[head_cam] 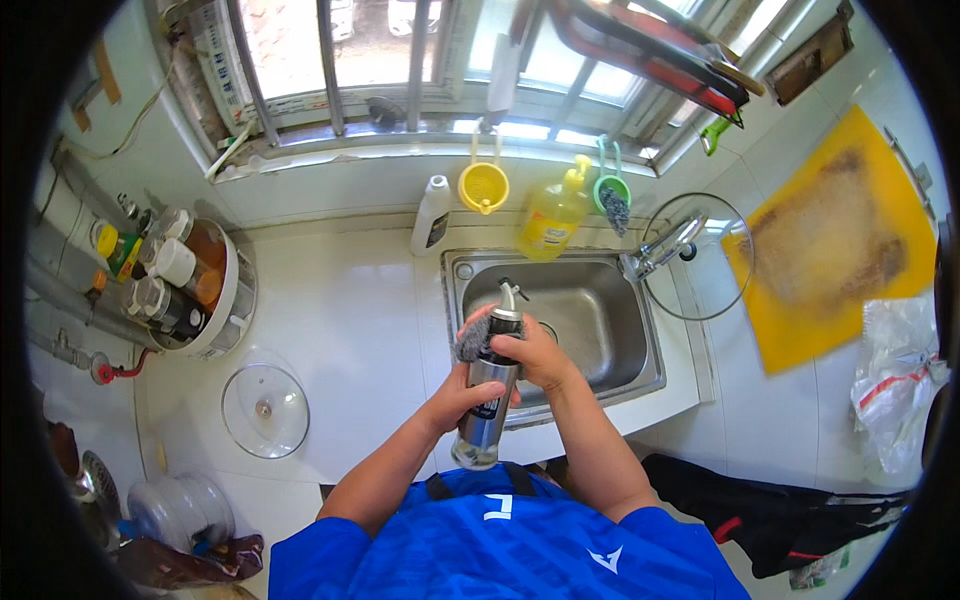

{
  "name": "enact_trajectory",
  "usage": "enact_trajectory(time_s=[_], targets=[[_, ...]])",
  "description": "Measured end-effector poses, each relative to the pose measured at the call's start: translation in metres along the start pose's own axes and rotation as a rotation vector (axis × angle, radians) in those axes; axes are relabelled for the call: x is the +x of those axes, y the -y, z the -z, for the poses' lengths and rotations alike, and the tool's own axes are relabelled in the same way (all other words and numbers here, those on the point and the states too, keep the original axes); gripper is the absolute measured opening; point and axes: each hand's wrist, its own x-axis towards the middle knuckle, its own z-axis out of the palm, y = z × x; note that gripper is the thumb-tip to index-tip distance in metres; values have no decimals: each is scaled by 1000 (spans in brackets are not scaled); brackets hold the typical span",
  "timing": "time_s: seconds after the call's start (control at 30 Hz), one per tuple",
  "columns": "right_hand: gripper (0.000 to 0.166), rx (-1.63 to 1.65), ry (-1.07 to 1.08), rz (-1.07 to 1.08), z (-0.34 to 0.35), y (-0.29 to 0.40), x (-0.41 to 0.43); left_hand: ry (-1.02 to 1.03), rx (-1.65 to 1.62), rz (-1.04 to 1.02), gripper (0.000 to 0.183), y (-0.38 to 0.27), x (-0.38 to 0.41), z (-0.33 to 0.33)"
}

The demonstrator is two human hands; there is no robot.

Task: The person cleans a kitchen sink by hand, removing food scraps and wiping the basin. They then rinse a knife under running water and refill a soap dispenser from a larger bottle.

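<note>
Over the near edge of the stainless steel sink [600, 330] I hold a metal-bodied bottle [491, 390] with a glass base and a pouring spout, probably an oil dispenser. My left hand [459, 394] wraps around its middle, thumb across the front. Higher up, my right hand [538, 349] is closed around its dark neck. A grey scouring pad [474, 339] presses against the neck's left side, between my hands; the fingers behind the bottle are hidden. The spout points away from me, towards the chrome faucet side of the sink.
Behind the sink stand a white bottle [432, 217] and a yellow dish-soap pump bottle [551, 225]. A glass lid [265, 412] lies on the left counter, near a round condiment rack [244, 277]. Another glass lid [697, 292] leans by the faucet [664, 244]. A yellow cutting board [832, 232] is at right.
</note>
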Motion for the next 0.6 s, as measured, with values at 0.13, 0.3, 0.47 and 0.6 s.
enact_trajectory(time_s=[0.13, 0.3, 0.47, 0.6], targets=[[44, 133, 115, -13, 19, 12, -7, 140, -74, 58, 61, 2, 13, -11], [41, -265, -407, 61, 1, 4, -15, -245, 377, -103, 46, 0, 34, 1], [50, -595, -679, 385, -17, -19, -10, -479, 816, -170, 45, -21, 43, -4], [49, -716, -667, 491, -25, -20, -10, -574, 903, -195, 45, -31, 44, -2]])
